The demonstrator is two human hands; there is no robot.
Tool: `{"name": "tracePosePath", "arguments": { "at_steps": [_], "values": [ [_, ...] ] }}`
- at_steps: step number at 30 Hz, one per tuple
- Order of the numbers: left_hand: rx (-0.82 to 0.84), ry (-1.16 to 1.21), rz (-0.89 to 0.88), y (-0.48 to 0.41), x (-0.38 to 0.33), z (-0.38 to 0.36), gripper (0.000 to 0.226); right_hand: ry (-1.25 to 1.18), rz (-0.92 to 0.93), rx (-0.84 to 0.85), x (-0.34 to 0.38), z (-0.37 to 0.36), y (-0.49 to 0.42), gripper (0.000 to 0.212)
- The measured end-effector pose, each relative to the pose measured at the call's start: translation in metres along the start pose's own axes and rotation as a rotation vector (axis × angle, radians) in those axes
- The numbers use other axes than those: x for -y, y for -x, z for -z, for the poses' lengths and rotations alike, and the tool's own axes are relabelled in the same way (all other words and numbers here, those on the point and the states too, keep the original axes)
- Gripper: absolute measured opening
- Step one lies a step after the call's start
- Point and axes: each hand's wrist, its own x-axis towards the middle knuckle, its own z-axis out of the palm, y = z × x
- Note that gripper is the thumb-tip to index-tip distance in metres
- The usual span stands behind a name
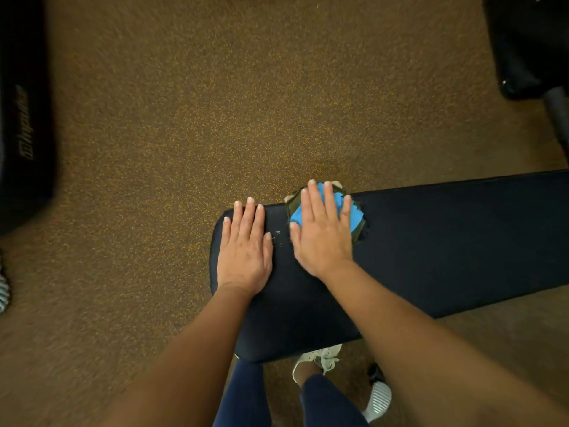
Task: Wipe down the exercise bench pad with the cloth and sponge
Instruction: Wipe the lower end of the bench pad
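Bench pad [431,248] mostly unwiped, I'd guess. Right hand [323,238] lay flat, pressing blue cloth [348,217] over green sponge [294,200] at far edge near end; left hand [244,254] open, empty, bracing end. White specks [277,234] between hands.

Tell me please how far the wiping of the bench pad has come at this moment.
Done: cannot tell; no wiped part of the bench pad looks different. In hand: the right hand presses flat on the blue cloth and the greenish sponge under it, at the far edge near the rounded end. The left hand lies flat, bracing that end. White specks show between the hands. Left: likely the long stretch to the right.
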Motion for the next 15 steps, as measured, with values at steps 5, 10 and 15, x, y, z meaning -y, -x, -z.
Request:
{"name": "tracePosePath", "arguments": {
  "at_steps": [5, 10, 15],
  "values": [
    [0.006, 0.037, -0.033, 0.001, 0.002, 0.003, 0.057, 0.083, 0.465, 0.053, -0.028, -0.002, 0.027, 0.064],
    [0.008, 0.035, -0.024, 0.002, 0.001, 0.005, 0.058, 0.022, 0.094, 0.023, -0.012, 0.001, 0.008, 0.068],
    [-0.004, 0.022, 0.011, 0.009, 0.005, 0.002, 0.057, 0.076, 0.41, 0.069, -0.021, -0.003, 0.03, 0.064]
  ]
}}
